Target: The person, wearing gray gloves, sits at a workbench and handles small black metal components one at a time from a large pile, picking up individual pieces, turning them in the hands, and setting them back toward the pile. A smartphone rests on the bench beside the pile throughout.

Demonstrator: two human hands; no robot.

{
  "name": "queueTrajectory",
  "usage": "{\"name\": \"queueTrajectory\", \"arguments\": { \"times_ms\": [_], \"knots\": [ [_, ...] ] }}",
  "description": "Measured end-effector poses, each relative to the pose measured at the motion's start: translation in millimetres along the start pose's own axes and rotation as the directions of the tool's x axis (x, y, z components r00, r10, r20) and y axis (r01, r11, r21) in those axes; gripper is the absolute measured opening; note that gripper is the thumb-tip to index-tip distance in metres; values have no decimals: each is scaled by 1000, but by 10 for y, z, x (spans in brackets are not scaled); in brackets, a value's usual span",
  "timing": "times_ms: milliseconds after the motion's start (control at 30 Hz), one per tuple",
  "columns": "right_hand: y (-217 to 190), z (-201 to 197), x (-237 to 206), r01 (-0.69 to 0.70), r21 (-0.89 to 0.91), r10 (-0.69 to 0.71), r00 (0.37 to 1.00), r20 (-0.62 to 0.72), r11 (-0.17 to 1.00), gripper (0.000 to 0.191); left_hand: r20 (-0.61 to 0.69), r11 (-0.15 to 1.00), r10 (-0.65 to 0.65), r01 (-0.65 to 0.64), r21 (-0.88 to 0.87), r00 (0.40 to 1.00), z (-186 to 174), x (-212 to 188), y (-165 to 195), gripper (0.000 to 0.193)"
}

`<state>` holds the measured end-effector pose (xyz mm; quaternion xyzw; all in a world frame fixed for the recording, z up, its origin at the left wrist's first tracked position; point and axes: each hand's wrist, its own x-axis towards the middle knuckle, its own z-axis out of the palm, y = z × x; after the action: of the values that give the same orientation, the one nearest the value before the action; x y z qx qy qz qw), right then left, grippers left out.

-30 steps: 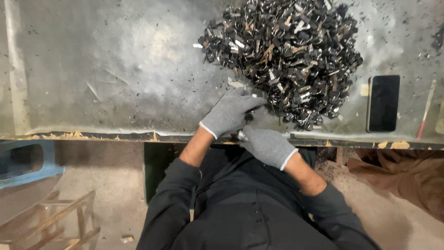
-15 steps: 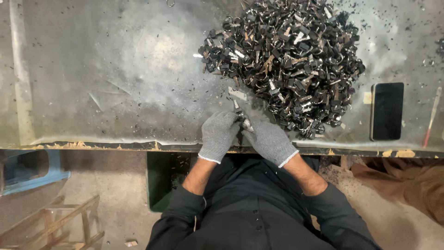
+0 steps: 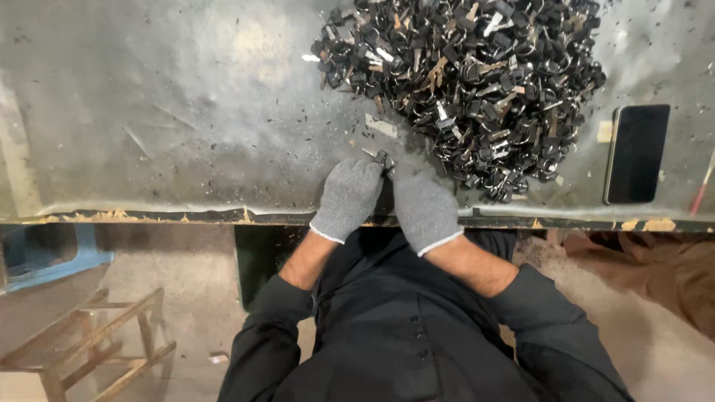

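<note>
Head view: grey metal table [image 3: 164,112] fills the upper frame, with a big heap of dark metal parts [image 3: 469,82] upper right, a black phone [image 3: 637,152] at right edge and a wooden stool [image 3: 97,342] lower left. Your gloved left hand [image 3: 346,197] and right hand [image 3: 423,208] meet at centre, fingers pinched together on one small dark part [image 3: 385,160] just below the heap.
</note>
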<state>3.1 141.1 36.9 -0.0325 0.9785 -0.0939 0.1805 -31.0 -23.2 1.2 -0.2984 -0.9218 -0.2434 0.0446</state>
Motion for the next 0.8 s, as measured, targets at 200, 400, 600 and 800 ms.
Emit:
{"name": "queueTrajectory", "arguments": {
  "times_ms": [200,400,600,800],
  "knots": [
    [244,-134,64,236,260,-223,972,-77,936,27,-25,997,-39,38,-70,999,-35,-8,11,21],
    [255,-130,5,255,240,-222,963,-155,937,29,-9,995,-82,82,-63,997,-12,11,33,17],
    [-99,12,-129,68,-37,-75,963,-260,997,11,12,999,35,-35,41,999,45,-12,-13,18],
    [71,-47,1,144,134,-136,989,-64,981,25,2,999,51,-51,7,999,-35,16,1,18]
  ]
}}
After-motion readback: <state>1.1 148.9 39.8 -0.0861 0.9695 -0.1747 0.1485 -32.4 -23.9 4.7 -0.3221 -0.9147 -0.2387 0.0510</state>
